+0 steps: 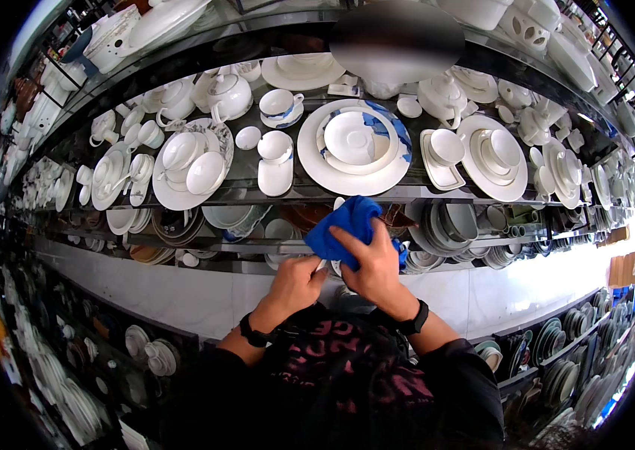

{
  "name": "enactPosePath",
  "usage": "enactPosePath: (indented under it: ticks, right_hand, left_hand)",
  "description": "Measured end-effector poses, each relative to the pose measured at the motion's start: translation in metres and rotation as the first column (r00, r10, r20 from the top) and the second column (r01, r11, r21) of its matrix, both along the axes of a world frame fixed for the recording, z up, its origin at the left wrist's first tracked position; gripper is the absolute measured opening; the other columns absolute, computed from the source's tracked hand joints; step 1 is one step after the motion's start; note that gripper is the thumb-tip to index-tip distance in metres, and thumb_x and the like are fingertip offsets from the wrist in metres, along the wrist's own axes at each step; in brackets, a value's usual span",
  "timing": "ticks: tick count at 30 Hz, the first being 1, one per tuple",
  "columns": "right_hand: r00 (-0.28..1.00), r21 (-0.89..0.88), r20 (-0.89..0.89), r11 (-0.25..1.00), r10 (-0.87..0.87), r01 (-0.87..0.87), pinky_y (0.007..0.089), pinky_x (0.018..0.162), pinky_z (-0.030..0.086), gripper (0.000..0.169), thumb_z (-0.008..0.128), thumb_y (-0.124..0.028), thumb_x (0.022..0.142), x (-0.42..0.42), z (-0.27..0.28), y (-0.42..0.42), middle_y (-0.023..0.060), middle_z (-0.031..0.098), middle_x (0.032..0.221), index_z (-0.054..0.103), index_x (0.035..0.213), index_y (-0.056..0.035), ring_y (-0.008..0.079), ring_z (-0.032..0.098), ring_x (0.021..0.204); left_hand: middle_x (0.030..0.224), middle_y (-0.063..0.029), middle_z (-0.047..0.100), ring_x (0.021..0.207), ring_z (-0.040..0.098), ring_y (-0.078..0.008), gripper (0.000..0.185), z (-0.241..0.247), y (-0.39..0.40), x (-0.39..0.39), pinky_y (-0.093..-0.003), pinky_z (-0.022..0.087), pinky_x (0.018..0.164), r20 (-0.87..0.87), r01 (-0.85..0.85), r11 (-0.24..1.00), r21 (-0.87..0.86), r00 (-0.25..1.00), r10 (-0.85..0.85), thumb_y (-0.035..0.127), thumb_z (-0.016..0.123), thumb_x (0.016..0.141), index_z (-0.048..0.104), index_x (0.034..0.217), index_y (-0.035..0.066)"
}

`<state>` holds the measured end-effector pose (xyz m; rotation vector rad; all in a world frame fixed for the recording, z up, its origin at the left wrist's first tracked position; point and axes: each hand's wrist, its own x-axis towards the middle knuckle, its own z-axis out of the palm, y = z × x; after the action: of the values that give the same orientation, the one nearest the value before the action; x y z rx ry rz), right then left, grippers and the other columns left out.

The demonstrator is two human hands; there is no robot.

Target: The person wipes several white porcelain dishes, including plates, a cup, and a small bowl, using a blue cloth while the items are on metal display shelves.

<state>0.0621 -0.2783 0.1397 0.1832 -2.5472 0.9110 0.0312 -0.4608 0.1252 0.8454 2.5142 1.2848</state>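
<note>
My right hand (372, 260) grips a blue cloth (351, 222), its fingers spread over the folds. Beside it, my left hand (296, 281) is closed on a small white item (322, 264), probably a spoon handle; a white rounded tip (339, 203) shows above the cloth, and the cloth hides what lies between. Both hands are in front of the shelf edge. On the shelf beyond them stand a large white plate with blue patches (323, 174) and a bowl (355, 138) stacked on it. Left of these are a small bowl (275, 147) on an oblong dish (275, 181) and a patterned cup (278, 104).
White teapots (229, 97), plates (494, 188) and bowls crowd the glass shelf (261, 198) on both sides. Lower shelves hold brown and grey dishes (432, 230). More shelves of stacked plates (562, 382) stand behind me, across the pale floor (452, 298).
</note>
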Motion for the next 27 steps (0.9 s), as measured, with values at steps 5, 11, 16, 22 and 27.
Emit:
enactPosePath:
  ticks: [5, 11, 16, 22, 27]
  right_hand:
    - [0.970, -0.280, 0.242, 0.956, -0.022, 0.092, 0.0394, 0.087, 0.050, 0.057, 0.065, -0.001, 0.060, -0.018, 0.012, 0.030, 0.0215, 0.052, 0.110, 0.067, 0.115, -0.0147, 0.0410, 0.057, 0.100]
    - [0.916, -0.751, 0.242, 0.660, 0.319, -0.032, 0.0369, 0.086, 0.050, 0.057, 0.065, -0.002, 0.066, -0.030, -0.023, 0.057, 0.0166, 0.058, 0.111, 0.061, 0.123, -0.0060, 0.0291, 0.062, 0.095]
    - [0.811, -0.966, 0.228, 0.018, 0.538, 0.259, 0.0359, 0.086, 0.052, 0.062, 0.063, -0.002, 0.072, -0.019, -0.033, 0.037, 0.0122, 0.062, 0.107, 0.048, 0.131, 0.0013, 0.0238, 0.063, 0.094]
    - [0.791, -0.938, 0.343, 0.231, 0.507, 0.259, 0.0330, 0.085, 0.052, 0.059, 0.067, -0.003, 0.078, -0.013, -0.037, 0.013, 0.0095, 0.061, 0.109, 0.047, 0.133, -0.0020, 0.0193, 0.062, 0.095]
    - [0.877, -0.940, 0.304, 0.268, 0.373, 0.212, 0.0321, 0.080, 0.053, 0.064, 0.071, -0.002, 0.078, -0.021, -0.045, 0.014, 0.0097, 0.062, 0.107, 0.043, 0.135, -0.0014, 0.0174, 0.062, 0.093]
  left_hand:
    - [0.080, -0.0231, 0.062, 0.075, 0.060, -0.0425, 0.034, 0.011, -0.017, 0.001, -0.0424, 0.048, 0.062, 0.051, 0.069, 0.997, 0.013, 0.996, -0.070, 0.004, 0.064, 0.081, 0.063, 0.115, -0.002]
    - [0.064, -0.0105, 0.050, 0.055, 0.046, -0.0125, 0.035, -0.004, -0.032, -0.003, -0.0270, 0.040, 0.054, 0.312, 0.082, 0.980, 0.183, 0.940, -0.137, 0.005, 0.064, 0.085, 0.062, 0.120, -0.001]
    - [0.064, -0.0125, 0.053, 0.054, 0.051, -0.0150, 0.036, -0.016, -0.010, 0.005, -0.0287, 0.041, 0.053, 0.302, -0.068, 0.980, 0.186, 0.953, 0.009, 0.005, 0.065, 0.084, 0.062, 0.120, -0.001]
    - [0.075, -0.0210, 0.063, 0.065, 0.063, -0.0377, 0.039, -0.005, 0.012, -0.003, -0.0426, 0.049, 0.057, -0.117, -0.142, 0.989, -0.046, 0.984, 0.136, 0.003, 0.062, 0.082, 0.058, 0.121, -0.004]
    - [0.087, -0.0223, 0.065, 0.077, 0.064, -0.0400, 0.043, -0.008, 0.021, 0.008, -0.0461, 0.051, 0.064, -0.268, -0.125, 0.991, -0.055, 0.958, 0.106, 0.000, 0.059, 0.083, 0.055, 0.125, -0.003]
